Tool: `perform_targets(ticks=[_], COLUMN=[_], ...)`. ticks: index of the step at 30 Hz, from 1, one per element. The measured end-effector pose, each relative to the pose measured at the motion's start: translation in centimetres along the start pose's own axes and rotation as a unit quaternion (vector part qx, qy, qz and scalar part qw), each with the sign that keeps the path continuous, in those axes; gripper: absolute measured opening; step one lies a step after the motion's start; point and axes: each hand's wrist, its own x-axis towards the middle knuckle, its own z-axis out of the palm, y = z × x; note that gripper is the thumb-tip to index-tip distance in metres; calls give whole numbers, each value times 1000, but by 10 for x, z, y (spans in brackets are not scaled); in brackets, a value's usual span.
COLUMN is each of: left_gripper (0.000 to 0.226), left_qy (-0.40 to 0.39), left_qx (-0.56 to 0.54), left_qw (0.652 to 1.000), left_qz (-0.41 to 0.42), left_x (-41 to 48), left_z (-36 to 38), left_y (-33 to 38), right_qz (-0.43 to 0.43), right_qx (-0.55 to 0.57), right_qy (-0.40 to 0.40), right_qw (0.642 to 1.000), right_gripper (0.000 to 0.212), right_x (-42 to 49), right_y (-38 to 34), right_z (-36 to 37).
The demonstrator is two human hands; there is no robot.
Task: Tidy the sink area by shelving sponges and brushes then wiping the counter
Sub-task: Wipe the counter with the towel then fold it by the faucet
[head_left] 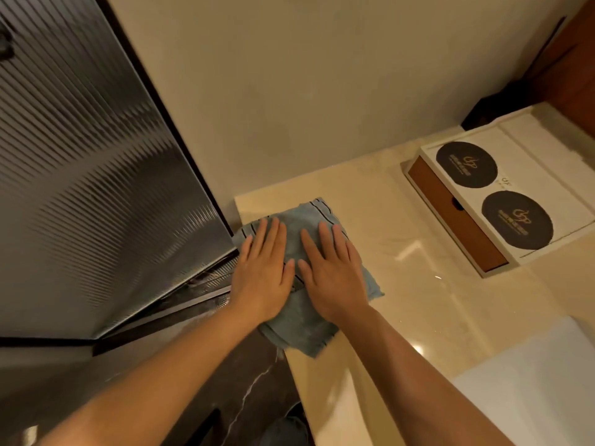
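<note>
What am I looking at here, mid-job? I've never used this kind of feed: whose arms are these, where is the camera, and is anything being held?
There is no machine: these are a person's two bare arms. The single picture comes from a wide-angle camera on the person's head, looking forward and down. The left hand and right hand lie flat, side by side, fingers straight, pressing a blue cloth onto the cream counter near its left edge. Nothing is gripped. To the right stands a white box with a brown drawer front, and two dark round coasters lie on top. On the left is a ribbed glass door.
</note>
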Motion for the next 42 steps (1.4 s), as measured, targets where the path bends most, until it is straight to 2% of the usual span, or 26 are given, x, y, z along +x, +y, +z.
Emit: perform_targets(ticks=[6, 10, 23, 25, 29, 33, 37, 42], left_gripper=[76, 77, 82, 82, 61, 60, 61, 61], left_qy=[6, 4, -2, -6, -11, 2, 9, 11], left_qx=[-10, 8, 50, 60, 66, 59, 59, 66], left_qw=[1000, 1000, 999, 998, 997, 998, 998, 997], left_qz=[18, 24, 1, -11, -37, -21, 11, 35], left_x=[13, 38, 59, 59, 64, 79, 102, 124], left_z=[-2, -10, -14, -14, -14, -9, 1, 8], left_y=[-10, -23, -25, -17, 2, 27, 59, 82], right_qz=[31, 34, 14, 10, -13, 8, 43, 62], right_qx=[-32, -20, -9, -11, -27, -26, -45, -45], right_qy=[21, 23, 21, 36, 25, 14, -10, 5], right_qw=[999, 999, 1000, 999, 999, 1000, 998, 997], right_gripper=[64, 68, 68, 63, 66, 71, 53, 51], right_x=[16, 42, 69, 71, 74, 75, 76, 79], right_y=[-6, -11, -9, -2, 18, 43, 82, 110], right_z=[14, 12, 8, 6, -1, -13, -30, -40])
